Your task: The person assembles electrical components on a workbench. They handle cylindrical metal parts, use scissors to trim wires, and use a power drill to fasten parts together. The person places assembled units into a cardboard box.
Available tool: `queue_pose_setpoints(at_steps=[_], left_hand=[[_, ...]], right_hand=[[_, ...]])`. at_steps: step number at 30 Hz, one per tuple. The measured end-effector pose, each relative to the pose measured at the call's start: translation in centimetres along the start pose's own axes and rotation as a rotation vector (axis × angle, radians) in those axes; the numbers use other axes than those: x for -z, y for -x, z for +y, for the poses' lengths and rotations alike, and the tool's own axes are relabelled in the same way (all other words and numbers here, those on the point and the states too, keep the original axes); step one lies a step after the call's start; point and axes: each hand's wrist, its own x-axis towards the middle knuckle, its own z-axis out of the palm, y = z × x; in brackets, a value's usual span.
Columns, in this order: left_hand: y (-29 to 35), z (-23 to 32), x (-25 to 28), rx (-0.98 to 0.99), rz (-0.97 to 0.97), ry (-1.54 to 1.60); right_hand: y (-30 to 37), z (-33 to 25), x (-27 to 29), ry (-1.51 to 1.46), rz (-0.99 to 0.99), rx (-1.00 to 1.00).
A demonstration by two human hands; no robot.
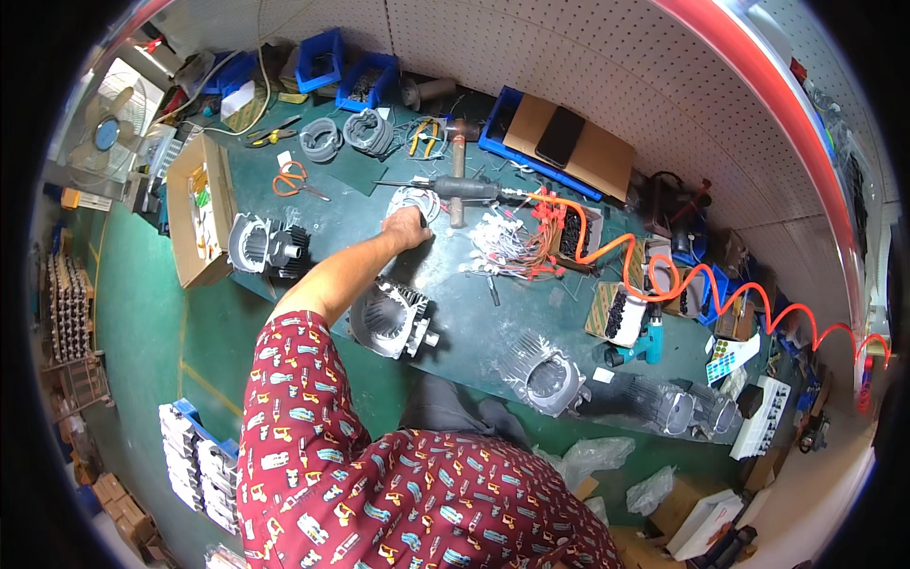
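My left hand [406,228] reaches across the green bench with its fingers curled down. It lies against the near edge of a loose coil of pale and reddish wires [414,197]; what its fingertips hold is hidden. Just beyond sits a dark air screwdriver [464,189] with a long bit, fed by an orange coiled hose [607,248]. A hammer [459,161] lies across the same spot, its handle by the screwdriver. Below my forearm stands a finned metal motor housing [387,321], open side up. My right hand is out of the picture.
A second finned housing [268,245] stands by a cardboard box [201,213] at left. White-and-red wire leads [507,245] lie right of centre. More housings [545,375] line the near edge, by a teal cordless drill [649,343]. Blue bins [368,81] stand behind.
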Motion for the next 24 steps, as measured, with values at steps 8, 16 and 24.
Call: queue_pose_setpoints(at_steps=[8,16,24], left_hand=[[-0.8,-0.7,0.0,-0.146,0.144,-0.037],[-0.9,-0.1,-0.6,-0.214,0.108,-0.223],[-2.3,-3.6,-2.8,-0.420,0.187,-0.271]], right_hand=[[3.3,0.5,-1.4,0.036,0.100,-0.094],[2.9,0.2,-2.3,0.074,0.127,-0.121],[2.4,-1.0,-3.0,0.126,0.134,-0.090]])
